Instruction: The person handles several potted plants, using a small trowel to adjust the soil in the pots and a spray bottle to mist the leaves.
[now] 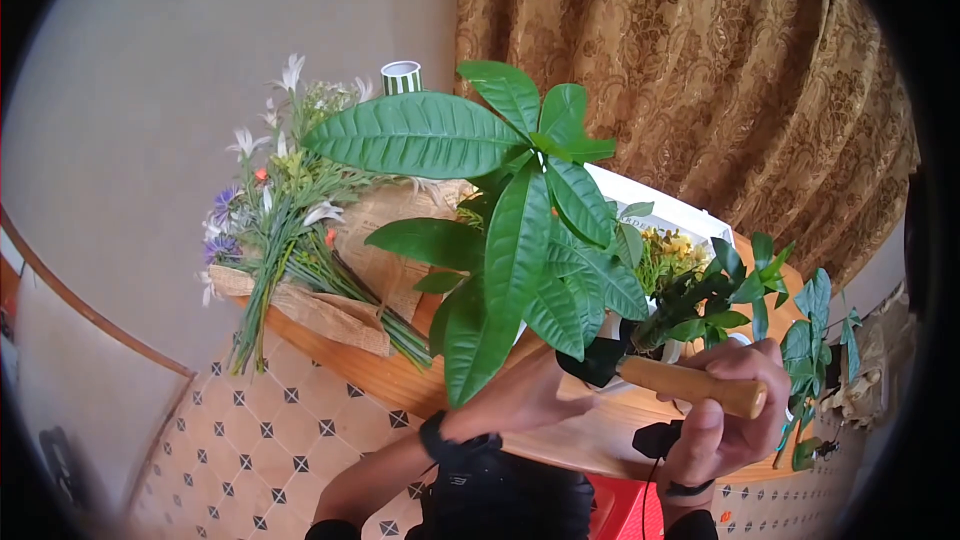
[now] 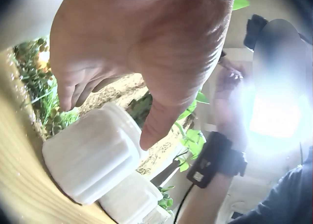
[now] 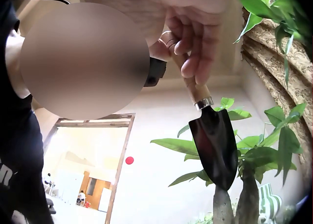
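Observation:
My right hand (image 1: 715, 445) grips the wooden handle of a small garden trowel (image 1: 690, 383). The trowel's black blade (image 3: 215, 148) points down in the right wrist view and left in the head view. A tall plant with big glossy green leaves (image 1: 515, 235) rises in front, its thick stems (image 3: 224, 209) showing in the right wrist view. My left hand (image 1: 515, 402) reaches in beneath those leaves, which hide its fingers from the head view. In the left wrist view, its thumb and loosely extended fingers hang around the rim of a white pot (image 2: 93, 155).
Another white pot (image 2: 129, 197) stands beside the first on the wooden table (image 1: 330, 348). Leftward lie flowers (image 1: 285, 190) with brown wrapping paper (image 1: 385, 240). A striped cup (image 1: 402, 78) stands behind. A white planter box (image 1: 660, 195) and leafy plants (image 1: 810, 330) occupy the right; a red stool (image 1: 622, 505) is below.

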Demonstrator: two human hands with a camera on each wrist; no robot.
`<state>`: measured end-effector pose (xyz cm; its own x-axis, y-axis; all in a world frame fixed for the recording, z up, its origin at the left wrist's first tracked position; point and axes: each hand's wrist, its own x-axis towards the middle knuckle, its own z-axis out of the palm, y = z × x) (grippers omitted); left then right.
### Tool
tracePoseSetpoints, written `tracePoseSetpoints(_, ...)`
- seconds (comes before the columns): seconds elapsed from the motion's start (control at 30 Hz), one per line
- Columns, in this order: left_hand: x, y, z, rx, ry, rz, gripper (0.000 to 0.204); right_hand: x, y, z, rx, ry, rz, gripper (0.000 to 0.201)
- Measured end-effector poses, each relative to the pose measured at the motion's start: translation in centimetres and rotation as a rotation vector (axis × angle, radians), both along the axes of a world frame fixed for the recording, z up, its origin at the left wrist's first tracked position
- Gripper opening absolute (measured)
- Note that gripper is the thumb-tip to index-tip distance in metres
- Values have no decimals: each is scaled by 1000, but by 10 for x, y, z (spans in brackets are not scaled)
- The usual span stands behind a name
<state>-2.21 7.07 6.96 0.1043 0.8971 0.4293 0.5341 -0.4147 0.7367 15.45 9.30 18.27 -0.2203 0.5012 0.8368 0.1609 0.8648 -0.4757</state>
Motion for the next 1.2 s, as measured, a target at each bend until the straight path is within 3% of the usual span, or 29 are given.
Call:
tracePoseSetpoints(0.07, -4, -29, 7, -15, 3, 21, 92, 0, 9, 2, 70, -37, 34, 48)
tracePoseSetpoints(0.13, -14, -58, 16, -124, -194, -38, 61, -6, 14, 6, 85, 17, 215, 37)
tracePoseSetpoints(0.23, -42, -106, 18, -202, -295, 104, 37, -9, 21, 15, 140, -106, 161, 34)
tracePoseSetpoints(0.3, -52, -123, 5, -198, -397, 193, 35, -15, 16, 16, 107, -172, 103, 31)
tracePoseSetpoints(0.37, -60, -123, -18, -59, -496, 603, 56, -14, 15, 18, 96, -239, 89, 31)
tracePoseSetpoints(0.4, -64, -115, -22, -63, -501, 605, 56, -14, 15, 18, 93, -303, 77, 32)
tracePoseSetpoints(0.47, -71, -93, -22, 101, -143, 695, 68, -15, 19, 15, 105, -312, 103, 32)
tracePoseSetpoints(0.5, -70, -85, -19, 95, -146, 696, 68, -15, 19, 14, 99, -336, 95, 32)
tracePoseSetpoints(0.57, -67, -70, -15, -150, -243, 500, 88, -16, 19, 14, 91, -363, 89, 32)
tracePoseSetpoints(0.67, -67, -55, -20, -167, -429, 361, 97, -18, 19, 12, 65, -425, 54, 33)
tracePoseSetpoints(1.1, -81, -45, -76, -207, -519, 242, 90, -35, 31, 5, 102, -435, 158, 33)
tracePoseSetpoints(1.2, -80, -48, -84, -131, -643, 225, 91, -38, 32, 3, 127, -458, 174, 35)
